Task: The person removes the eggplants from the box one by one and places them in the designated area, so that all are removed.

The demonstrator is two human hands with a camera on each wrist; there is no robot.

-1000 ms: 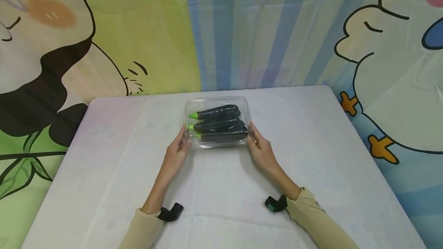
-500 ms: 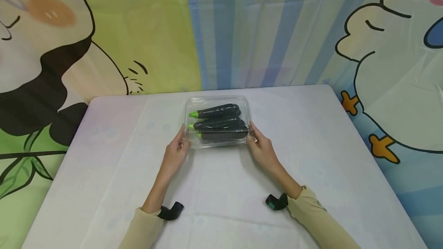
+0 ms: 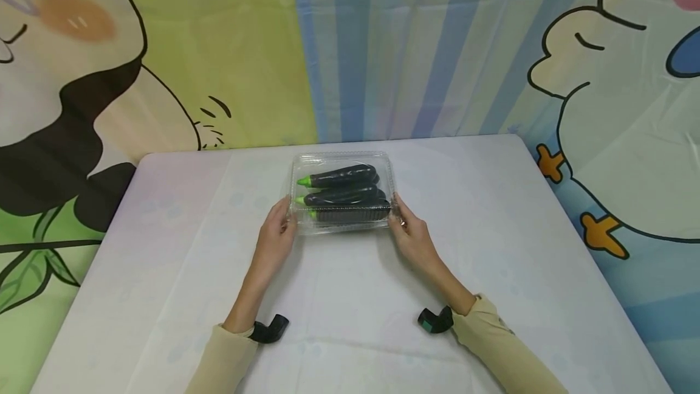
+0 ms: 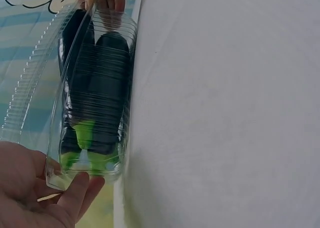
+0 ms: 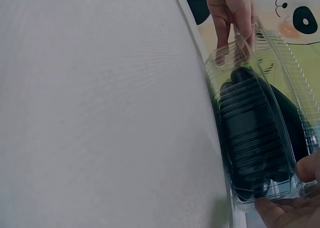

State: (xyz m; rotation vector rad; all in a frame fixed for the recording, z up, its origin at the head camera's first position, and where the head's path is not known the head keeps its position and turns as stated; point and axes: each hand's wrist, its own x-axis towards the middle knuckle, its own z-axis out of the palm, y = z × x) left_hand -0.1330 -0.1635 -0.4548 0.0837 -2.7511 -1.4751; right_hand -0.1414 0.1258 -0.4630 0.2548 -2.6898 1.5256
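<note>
A clear plastic clamshell box (image 3: 343, 228) is near the far edge of the table, with several dark eggplants (image 3: 341, 196) inside it, their green stem ends pointing left. My left hand (image 3: 275, 236) grips the box's left end by its corner. In the left wrist view, the thumb and fingers of the left hand (image 4: 45, 188) are around the rim near the green stems. My right hand (image 3: 414, 239) holds the opposite end. The right wrist view shows the right hand (image 5: 295, 198) pinching the rim there. Whether the lid is fully latched, I cannot tell.
A white cloth covers the table (image 3: 350, 321). Behind it hangs a printed backdrop (image 3: 383, 47) with stripes and cartoon animals. Each wrist wears a black camera mount, one on the left wrist (image 3: 270, 328) and another on the right wrist (image 3: 435, 320).
</note>
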